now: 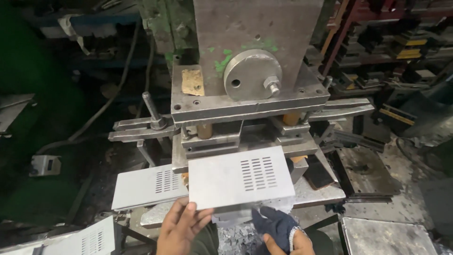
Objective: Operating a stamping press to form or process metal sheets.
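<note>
Presently I hold a flat grey metal panel (pixel 240 177) punched with a block of short slots, level over the front edge of the press bed (pixel 325 191), its far edge reaching toward the die block (pixel 222 141). My left hand (pixel 181 229), bare, takes it at the near left corner: fingers spread beneath the sheet, thumb up at the edge, a loose open pinch rather than a fist. My right hand (pixel 283 233) is wrapped in a dark blue cloth (pixel 273 224) and meets the near right edge from below; I cannot tell how firmly it closes, because cloth and sheet hide the fingers.

Just left of the held piece a second slotted panel (pixel 148 186) lies on the bed's left edge, partly overhanging it. A third slotted panel (pixel 85 241) shows at the lower left corner of the view, well apart from the bed. Above the die stands the grey ram (pixel 255 28) with a round steel disc (pixel 252 73) and bolt. Clamp bars (pixel 137 130) jut from both sides. A plain steel plate (pixel 387 236) lies at the lower right.
</note>
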